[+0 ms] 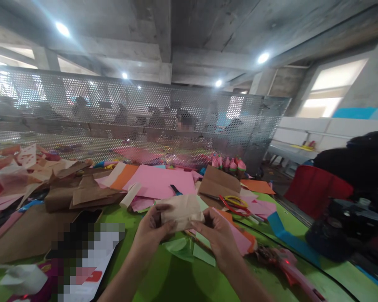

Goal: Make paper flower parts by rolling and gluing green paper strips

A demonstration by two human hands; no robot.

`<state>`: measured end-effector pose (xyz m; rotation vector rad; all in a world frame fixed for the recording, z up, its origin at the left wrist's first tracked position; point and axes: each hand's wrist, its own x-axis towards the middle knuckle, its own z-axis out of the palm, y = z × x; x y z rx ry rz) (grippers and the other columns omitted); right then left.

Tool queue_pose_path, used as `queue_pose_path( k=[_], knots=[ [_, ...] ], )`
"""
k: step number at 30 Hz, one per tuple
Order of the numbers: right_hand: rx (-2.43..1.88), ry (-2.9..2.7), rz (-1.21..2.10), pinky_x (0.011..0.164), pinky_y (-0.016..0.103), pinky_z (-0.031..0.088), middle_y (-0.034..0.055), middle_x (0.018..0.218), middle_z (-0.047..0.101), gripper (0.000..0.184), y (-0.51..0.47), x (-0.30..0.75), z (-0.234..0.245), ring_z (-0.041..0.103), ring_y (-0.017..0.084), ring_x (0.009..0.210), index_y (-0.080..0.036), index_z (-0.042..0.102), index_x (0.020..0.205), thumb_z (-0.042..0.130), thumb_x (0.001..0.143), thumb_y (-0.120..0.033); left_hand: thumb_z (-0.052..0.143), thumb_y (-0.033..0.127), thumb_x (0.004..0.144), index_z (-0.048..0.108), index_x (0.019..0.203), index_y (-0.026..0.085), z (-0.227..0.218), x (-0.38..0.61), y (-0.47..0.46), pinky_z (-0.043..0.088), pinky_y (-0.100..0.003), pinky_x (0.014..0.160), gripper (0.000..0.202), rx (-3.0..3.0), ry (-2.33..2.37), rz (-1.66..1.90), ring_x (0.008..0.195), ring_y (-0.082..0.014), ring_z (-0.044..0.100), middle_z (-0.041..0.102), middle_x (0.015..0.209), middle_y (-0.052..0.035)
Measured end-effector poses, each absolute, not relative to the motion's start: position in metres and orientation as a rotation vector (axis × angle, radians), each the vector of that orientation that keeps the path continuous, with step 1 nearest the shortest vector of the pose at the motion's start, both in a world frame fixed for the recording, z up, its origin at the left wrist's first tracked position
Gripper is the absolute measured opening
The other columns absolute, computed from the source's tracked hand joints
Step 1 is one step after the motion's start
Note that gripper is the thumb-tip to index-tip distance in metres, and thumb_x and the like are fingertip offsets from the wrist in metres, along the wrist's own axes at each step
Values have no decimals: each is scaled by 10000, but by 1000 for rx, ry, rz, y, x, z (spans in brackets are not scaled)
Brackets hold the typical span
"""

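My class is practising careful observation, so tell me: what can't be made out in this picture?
In the head view:
Far side of the beige piece: hidden by its front.
Pale flat item, lower left: pixelation covers its details.
Figures beyond the perforated screen: its metal obscures them.
Dark shape, right: cut off by the picture's edge.

The left hand [151, 225] is pinching at seven o'clock from the view's centre, the right hand [219, 230] at five; both thumbs [166, 228] are pointing inward.

Craft workshop — coloured paper [160, 180], scissors [228, 206], concrete ceiling [201, 25]
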<state>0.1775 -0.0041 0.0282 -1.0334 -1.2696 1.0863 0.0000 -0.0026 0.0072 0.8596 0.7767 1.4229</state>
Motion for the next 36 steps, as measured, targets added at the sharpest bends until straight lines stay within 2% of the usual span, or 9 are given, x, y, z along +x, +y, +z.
queue_pose_path(
  k=[3,5,13,18,22,24,28,33,36],
  knots=[
    [-1010,-1247,1089,611,252,474,-64,620,488,308,-4,176,28,489,125,598,-212,531,687,810,642,-334,909,264,536,459,1330,241,11,0,-4,587,-324,698,913,798,712,1448,800,-215,714,760,927,-55],
    [-993,-1248,1101,649,280,505,-49,663,534,285,-5,175,30,532,143,640,-217,569,755,805,645,-335,908,242,542,370,1413,245,11,-1,-4,585,-333,711,1023,751,719,1421,789,-214,719,758,912,-47],
    [-936,-1304,1172,764,324,518,14,900,670,328,-12,174,40,619,197,815,-252,661,1017,732,699,-286,823,277,693,619,1162,159,10,-3,-7,530,-223,617,525,614,682,1236,793,-163,683,701,1098,-107],
    [-948,-1351,1265,756,305,495,15,938,676,387,-16,173,42,616,198,846,-256,672,1112,716,728,-275,854,243,640,570,1213,185,2,-1,-4,465,-172,506,642,754,720,1262,655,-109,639,681,985,-40],
    [-973,-1543,1203,807,330,482,24,1072,671,504,-16,176,43,610,220,923,-292,631,1237,721,742,-279,870,240,587,497,1274,210,0,0,-1,518,-221,570,782,730,744,1353,724,-160,681,672,1040,-54],
    [-1020,-1680,1020,794,321,469,26,1038,669,472,-15,177,42,598,218,897,-278,667,1171,743,707,-242,869,217,578,453,1329,233,3,0,-3,542,-248,612,859,690,753,1368,786,-191,699,669,1091,-66],
    [-1101,-1729,782,741,301,449,15,806,641,114,-9,178,40,582,201,792,-212,699,822,731,743,-288,854,195,615,484,1330,201,9,-1,-8,508,-209,564,805,708,753,1352,714,-151,682,695,1033,-64],
    [-1109,-1618,928,621,280,449,12,703,638,247,-4,180,35,577,176,663,-195,650,766,690,799,-437,881,278,593,714,958,141,7,-1,-6,506,-204,602,425,736,771,1317,660,-121,650,727,900,-50],
    [-1137,-1594,921,540,257,415,-4,635,604,270,-2,182,32,538,156,586,-195,651,775,676,810,-462,859,437,618,744,893,140,3,-1,-3,521,-235,680,420,785,804,1274,708,-147,651,730,833,-53]
  ],
)
